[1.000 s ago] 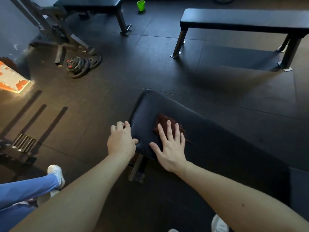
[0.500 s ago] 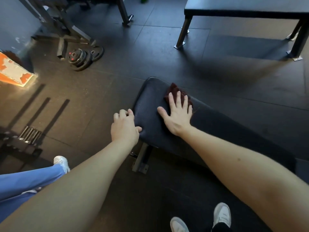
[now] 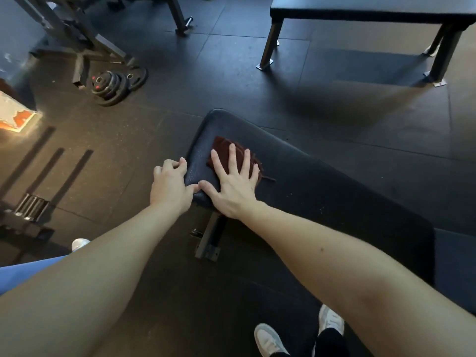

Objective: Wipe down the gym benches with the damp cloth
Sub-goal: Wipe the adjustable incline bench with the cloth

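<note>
Far left: orange-and-white board (image 3: 15,117) flat on the floor (image 3: 180,81). Below it, a ribbed metal piece (image 3: 31,207), too dark to identify. Blue trouser leg (image 3: 25,273) and white shoe (image 3: 80,244) at the lower left edge.

Upper left: grey machine frame (image 3: 77,37), with a stack of black weight plates (image 3: 110,86) on the floor just beside its foot.

Centre: left hand (image 3: 170,185) gripping the end edge of the padded bench (image 3: 322,191), fingers (image 3: 181,163) curled over the rim, thumb on top of the pad. Just right of it, thumbs close together, right hand (image 3: 235,188) pressed flat on the dark red cloth (image 3: 222,148), fingers straight and spread, nothing pinched. Cloth lying on the bench top near that same end, partly under the palm, frayed thread trailing to the right. Steel bench leg (image 3: 210,238) below the wrists.

Bottom, right of centre: two white shoes (image 3: 269,338) on the floor.

Upper right: far bench (image 3: 371,12), well apart from the hands.
</note>
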A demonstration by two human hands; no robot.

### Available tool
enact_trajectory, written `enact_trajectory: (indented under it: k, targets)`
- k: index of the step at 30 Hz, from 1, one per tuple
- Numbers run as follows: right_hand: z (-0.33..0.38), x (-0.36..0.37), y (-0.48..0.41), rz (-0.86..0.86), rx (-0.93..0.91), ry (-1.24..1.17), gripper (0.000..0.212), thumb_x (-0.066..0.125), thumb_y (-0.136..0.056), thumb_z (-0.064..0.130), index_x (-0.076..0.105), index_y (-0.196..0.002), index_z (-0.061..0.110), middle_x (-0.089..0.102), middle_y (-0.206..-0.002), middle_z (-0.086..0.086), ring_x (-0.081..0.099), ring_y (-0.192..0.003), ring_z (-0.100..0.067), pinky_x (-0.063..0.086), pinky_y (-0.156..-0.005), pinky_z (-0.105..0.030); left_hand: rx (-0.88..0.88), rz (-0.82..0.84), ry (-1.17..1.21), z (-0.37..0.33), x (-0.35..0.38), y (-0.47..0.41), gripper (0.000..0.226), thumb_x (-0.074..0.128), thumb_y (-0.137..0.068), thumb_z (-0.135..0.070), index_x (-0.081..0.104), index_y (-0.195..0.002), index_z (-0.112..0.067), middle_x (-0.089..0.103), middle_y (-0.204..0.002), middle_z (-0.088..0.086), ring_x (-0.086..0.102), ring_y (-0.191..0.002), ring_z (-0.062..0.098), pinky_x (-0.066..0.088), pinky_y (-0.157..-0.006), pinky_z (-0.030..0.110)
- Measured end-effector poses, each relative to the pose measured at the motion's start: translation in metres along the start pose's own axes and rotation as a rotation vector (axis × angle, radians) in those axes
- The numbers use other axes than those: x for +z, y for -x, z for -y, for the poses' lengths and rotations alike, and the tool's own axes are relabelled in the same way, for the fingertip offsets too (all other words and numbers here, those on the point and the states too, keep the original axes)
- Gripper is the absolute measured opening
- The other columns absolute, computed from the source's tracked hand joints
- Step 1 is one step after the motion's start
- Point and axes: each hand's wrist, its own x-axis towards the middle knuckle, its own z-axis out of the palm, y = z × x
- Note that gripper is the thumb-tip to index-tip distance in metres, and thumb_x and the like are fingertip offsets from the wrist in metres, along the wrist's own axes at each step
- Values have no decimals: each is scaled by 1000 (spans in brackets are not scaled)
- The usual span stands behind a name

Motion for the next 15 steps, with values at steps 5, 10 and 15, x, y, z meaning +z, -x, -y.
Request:
enact_trajectory:
  k: [5, 10, 15]
  targets:
    - [2, 22, 51, -47, -57, -11, 81, 22, -97, 79, -2, -163, 40, -24, -170, 3, -32, -153, -26, -7, -125, -57, -2, -10, 199, 11, 8, 8, 72, 68, -96, -29, 33, -158, -18, 39, -146, 5, 31, -134, 29, 27, -117, 40]
    - [-30, 31, 111, 27, -87, 71, 70, 16, -103, 66, -3, -164, 37, -24, -169, 10, -31, -153, -17, 1, -128, -52, -29, 20, 250, 18, 10, 8, 70, 65, -97, -25, 32, -159, -27, 40, -148, -4, 31, -133, 28, 23, -117, 39]
    - [-33, 35, 112, 50, -45, 63, 68, 25, -104, 62, -7, -162, 43, -28, -168, 10, -35, -151, -22, -5, -126, -57, -21, -6, 278, 21, 14, 8, 70, 67, -96, -27, 34, -158, -30, 40, -145, -7, 32, -132, 25, 24, -115, 39]
